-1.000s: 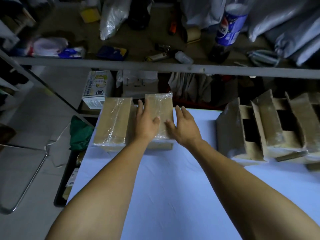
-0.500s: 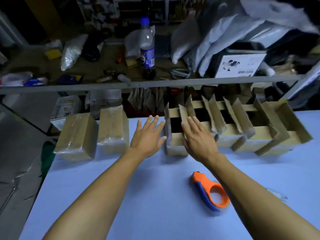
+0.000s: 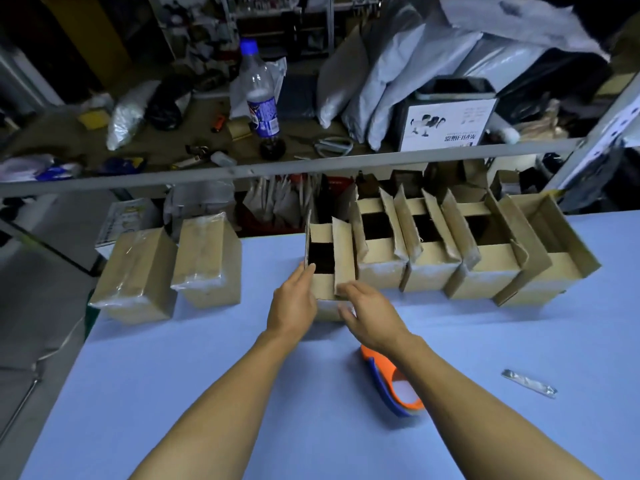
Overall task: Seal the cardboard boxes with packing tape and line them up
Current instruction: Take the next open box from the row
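Note:
Two cardboard boxes wrapped in clear tape [image 3: 138, 275] [image 3: 207, 258] stand side by side at the table's far left. An open box [image 3: 329, 271] with raised flaps sits slightly forward of a row of several open boxes [image 3: 485, 261] running to the right. My left hand [image 3: 294, 299] presses against the open box's left flap and side. My right hand [image 3: 367, 310] curls around its front right corner. Between them the two hands hold this box. An orange and blue tape dispenser [image 3: 391, 386] lies on the table under my right forearm, partly hidden.
The blue table [image 3: 173, 375] ends at the left by the taped boxes. A grey shelf rail [image 3: 277, 168] crosses just behind the boxes, with a plastic bottle [image 3: 261, 98], bags and clutter beyond. A small shiny strip [image 3: 528, 382] lies at the right.
My hands left the taped boxes at the left and moved right to the nearest open box. They now grip its sides, and it sits forward of the row.

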### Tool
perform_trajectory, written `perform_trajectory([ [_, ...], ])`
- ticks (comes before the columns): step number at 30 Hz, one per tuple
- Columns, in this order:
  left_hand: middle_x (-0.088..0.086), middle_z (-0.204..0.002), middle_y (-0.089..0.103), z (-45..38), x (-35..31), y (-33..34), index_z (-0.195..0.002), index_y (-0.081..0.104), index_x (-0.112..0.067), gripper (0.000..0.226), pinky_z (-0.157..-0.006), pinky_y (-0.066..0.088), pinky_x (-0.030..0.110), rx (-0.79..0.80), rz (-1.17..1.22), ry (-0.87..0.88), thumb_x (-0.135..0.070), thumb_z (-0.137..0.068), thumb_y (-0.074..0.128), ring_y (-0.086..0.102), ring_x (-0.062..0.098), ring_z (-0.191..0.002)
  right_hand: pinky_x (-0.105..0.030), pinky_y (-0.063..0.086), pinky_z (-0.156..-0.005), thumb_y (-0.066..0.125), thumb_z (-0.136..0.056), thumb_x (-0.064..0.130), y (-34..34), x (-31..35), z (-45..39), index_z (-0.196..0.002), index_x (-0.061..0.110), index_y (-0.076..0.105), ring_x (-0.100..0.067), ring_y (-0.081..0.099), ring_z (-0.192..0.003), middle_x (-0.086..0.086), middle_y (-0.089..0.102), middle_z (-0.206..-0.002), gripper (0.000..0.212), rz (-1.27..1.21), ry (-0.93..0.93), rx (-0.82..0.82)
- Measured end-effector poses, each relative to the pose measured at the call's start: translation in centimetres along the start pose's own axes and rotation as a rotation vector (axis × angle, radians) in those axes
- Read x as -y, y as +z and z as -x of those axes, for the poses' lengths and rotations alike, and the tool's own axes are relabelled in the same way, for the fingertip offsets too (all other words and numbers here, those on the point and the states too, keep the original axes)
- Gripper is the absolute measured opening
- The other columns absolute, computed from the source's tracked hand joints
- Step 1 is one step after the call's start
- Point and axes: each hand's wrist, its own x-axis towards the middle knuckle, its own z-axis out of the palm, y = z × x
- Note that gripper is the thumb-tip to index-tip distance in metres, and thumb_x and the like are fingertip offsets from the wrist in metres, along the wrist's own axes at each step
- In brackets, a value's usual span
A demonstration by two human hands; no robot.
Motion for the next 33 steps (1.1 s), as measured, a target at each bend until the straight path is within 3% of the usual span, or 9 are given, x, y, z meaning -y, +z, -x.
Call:
perform_trajectory([
  [6,-0.006,-0.146,0.051,7.6,1.7,-2.0,-0.143,0.05,-0.026,0.063,-0.082,0.055,0.041,-0.017,-0.114,0.108,-0.014,-0.081,0.054,0.064,0.028,-0.109,-0.036,0.043,-0.098,0.053,-0.099,0.03,1.4,0.2,1.8,-0.139,0.013,0.051,-0.026,0.056,-0.119,-0.008,0.057,-0.135,0.043,-0.246,0.275,-0.065],
  [10,-0.016,-0.14,0.044,10.8,2.8,-2.0,-0.149,0.036,-0.033,0.072,-0.09,0.051,0.028,0.141,0.13,0.177,-0.025,-0.084,0.064,0.057,0.008,-0.115,-0.039,0.046,-0.1,0.052,-0.099,0.035,2.6,0.9,2.9,-0.149,0.021,0.04,-0.023,0.06,-0.117,-0.004,0.056,-0.139,0.053,-0.462,0.43,0.008],
  [13,-0.016,-0.128,0.051,10.4,2.6,-2.3,-0.148,0.031,-0.036,0.08,-0.09,0.044,0.011,0.245,0.588,-0.038,-0.033,-0.082,0.076,0.054,0.0,-0.11,-0.037,0.047,-0.098,0.054,-0.098,0.036,3.0,0.9,3.1,-0.148,0.025,0.041,-0.02,0.06,-0.114,-0.002,0.061,-0.132,0.053,-0.562,0.522,0.009],
  [16,0.002,-0.105,0.062,8.4,2.2,-0.8,-0.143,0.044,-0.024,0.049,-0.074,0.052,0.024,-0.023,1.028,-0.471,-0.029,-0.097,0.059,0.062,0.012,-0.086,-0.039,0.047,-0.1,0.058,-0.094,0.045,3.4,0.6,3.2,-0.146,0.028,0.042,-0.019,0.06,-0.113,0.001,0.062,-0.128,0.057,-0.623,0.567,0.072],
  [18,0.002,-0.109,0.066,7.4,1.9,1.0,-0.139,0.049,-0.019,0.042,-0.075,0.052,0.026,-0.002,1.125,-0.592,-0.03,-0.099,0.055,0.067,0.014,-0.089,-0.036,0.047,-0.101,0.057,-0.095,0.048,4.1,0.6,3.5,-0.142,0.031,0.047,-0.014,0.062,-0.11,0.005,0.063,-0.127,0.051,-0.68,0.574,0.117],
  [22,-0.005,-0.122,0.069,7.4,1.7,3.9,-0.135,0.052,-0.029,0.037,-0.086,0.056,0.033,0.123,1.155,-0.544,-0.031,-0.098,0.057,0.068,0.016,-0.109,-0.025,0.044,-0.093,0.049,-0.099,0.046,4.7,1.0,3.8,-0.135,0.046,0.046,0.003,0.062,-0.099,0.021,0.063,-0.118,0.036,-0.703,0.533,0.117],
  [28,-0.008,-0.118,0.071,6.5,3.3,4.4,-0.138,0.051,-0.031,0.041,-0.089,0.055,0.033,0.147,1.022,-0.49,-0.023,-0.098,0.059,0.069,0.013,-0.105,-0.035,0.043,-0.098,0.042,-0.101,0.051,5.5,0.7,2.9,-0.155,0.034,0.021,-0.032,0.057,-0.123,-0.004,0.06,-0.137,0.06,-0.486,0.531,0.163],
  [31,-0.004,-0.122,0.069,5.6,4.1,3.2,-0.138,0.052,-0.027,0.042,-0.091,0.054,0.031,0.23,0.925,-0.446,-0.021,-0.098,0.059,0.068,0.012,-0.105,-0.034,0.043,-0.089,0.046,-0.099,0.049,5.8,1.4,3.0,-0.148,0.028,0.03,-0.033,0.06,-0.117,-0.006,0.066,-0.128,0.055,-0.425,0.58,0.115],
  [33,-0.003,-0.132,0.064,4.0,5.2,1.2,-0.143,0.048,-0.027,0.05,-0.098,0.051,0.031,0.287,0.735,-0.349,-0.025,-0.094,0.06,0.064,0.012,-0.112,-0.032,0.046,-0.081,0.055,-0.094,0.05,5.6,2.0,3.0,-0.127,0.026,0.042,-0.03,0.064,-0.106,-0.001,0.072,-0.112,0.043,-0.448,0.616,0.136],
])
